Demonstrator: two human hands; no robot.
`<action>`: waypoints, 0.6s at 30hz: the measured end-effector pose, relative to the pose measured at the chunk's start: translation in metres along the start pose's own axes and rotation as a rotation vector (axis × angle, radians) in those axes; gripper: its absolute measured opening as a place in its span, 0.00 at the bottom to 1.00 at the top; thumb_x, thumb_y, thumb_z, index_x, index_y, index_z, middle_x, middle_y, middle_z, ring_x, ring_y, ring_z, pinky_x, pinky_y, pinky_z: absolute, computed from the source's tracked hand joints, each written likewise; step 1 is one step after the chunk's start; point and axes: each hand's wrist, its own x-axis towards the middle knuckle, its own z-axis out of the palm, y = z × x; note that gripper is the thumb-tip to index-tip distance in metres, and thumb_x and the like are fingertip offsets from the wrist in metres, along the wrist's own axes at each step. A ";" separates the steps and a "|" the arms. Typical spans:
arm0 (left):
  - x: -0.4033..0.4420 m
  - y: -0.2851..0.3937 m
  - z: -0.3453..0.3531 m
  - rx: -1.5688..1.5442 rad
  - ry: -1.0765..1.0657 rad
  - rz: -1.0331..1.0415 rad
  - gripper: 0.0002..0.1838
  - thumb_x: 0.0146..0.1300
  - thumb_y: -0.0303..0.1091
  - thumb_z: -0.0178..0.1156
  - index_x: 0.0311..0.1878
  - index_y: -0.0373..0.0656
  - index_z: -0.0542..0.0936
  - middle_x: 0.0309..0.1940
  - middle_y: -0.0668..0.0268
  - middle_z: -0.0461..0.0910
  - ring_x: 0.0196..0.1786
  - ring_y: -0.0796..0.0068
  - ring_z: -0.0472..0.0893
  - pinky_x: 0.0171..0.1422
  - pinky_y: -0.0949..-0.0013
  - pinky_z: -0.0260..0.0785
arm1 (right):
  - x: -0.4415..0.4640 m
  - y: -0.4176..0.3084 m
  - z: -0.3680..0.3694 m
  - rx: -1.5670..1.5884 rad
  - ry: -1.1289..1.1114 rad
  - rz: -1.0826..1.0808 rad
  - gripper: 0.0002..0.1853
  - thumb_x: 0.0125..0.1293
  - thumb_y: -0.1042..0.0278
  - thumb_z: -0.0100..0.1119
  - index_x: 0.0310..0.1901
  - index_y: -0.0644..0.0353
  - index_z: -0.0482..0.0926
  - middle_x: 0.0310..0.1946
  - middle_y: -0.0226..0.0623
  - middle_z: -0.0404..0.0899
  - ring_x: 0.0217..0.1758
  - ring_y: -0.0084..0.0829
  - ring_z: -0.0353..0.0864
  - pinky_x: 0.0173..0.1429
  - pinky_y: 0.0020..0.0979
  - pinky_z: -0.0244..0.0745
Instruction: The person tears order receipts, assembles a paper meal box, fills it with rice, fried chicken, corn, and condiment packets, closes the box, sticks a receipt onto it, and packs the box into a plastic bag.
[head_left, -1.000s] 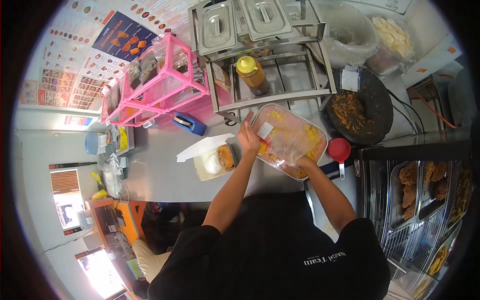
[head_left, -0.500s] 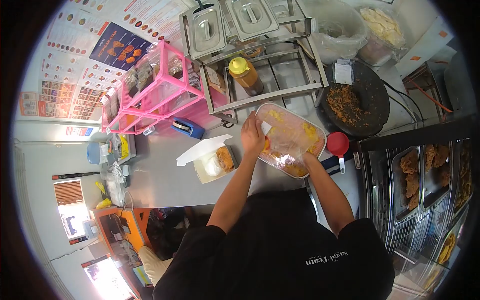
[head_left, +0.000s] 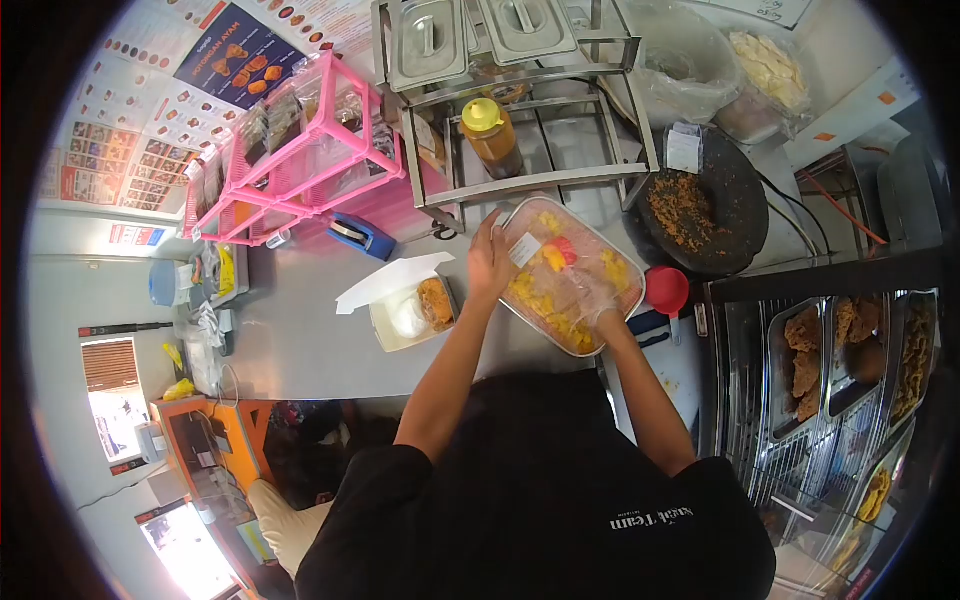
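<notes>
Tray (head_left: 592, 236) holds yellow pieces (head_left: 530, 295), the open box (head_left: 380, 330) white and brown food (head_left: 410, 318).

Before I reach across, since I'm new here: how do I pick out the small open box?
On the steel counter, find the person's left hand. Below and left of it in the picture sits the box, white flap open. Unlike the larger container of yellow food by that hand, it holds a white mound beside a browned piece.
</notes>
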 end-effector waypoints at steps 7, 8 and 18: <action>-0.062 -0.012 0.003 0.329 -0.052 0.301 0.23 0.80 0.34 0.47 0.73 0.38 0.71 0.74 0.50 0.72 0.81 0.45 0.63 0.85 0.47 0.52 | -0.031 -0.021 0.048 -1.550 -0.080 -0.303 0.21 0.77 0.58 0.60 0.66 0.57 0.78 0.64 0.44 0.79 0.68 0.44 0.77 0.73 0.42 0.71; -0.065 -0.012 0.004 0.338 -0.052 0.294 0.23 0.80 0.35 0.47 0.74 0.38 0.71 0.75 0.51 0.71 0.83 0.46 0.61 0.86 0.47 0.50 | -0.040 -0.025 0.051 -1.668 -0.206 -0.391 0.22 0.77 0.56 0.60 0.67 0.56 0.78 0.64 0.45 0.78 0.67 0.45 0.77 0.74 0.43 0.70; -0.061 -0.011 0.004 0.424 -0.082 0.286 0.27 0.80 0.38 0.50 0.77 0.38 0.67 0.78 0.53 0.68 0.82 0.50 0.63 0.86 0.49 0.51 | -0.056 -0.033 0.043 -0.962 -0.308 0.029 0.17 0.78 0.52 0.60 0.57 0.52 0.86 0.37 0.30 0.82 0.35 0.26 0.75 0.39 0.32 0.71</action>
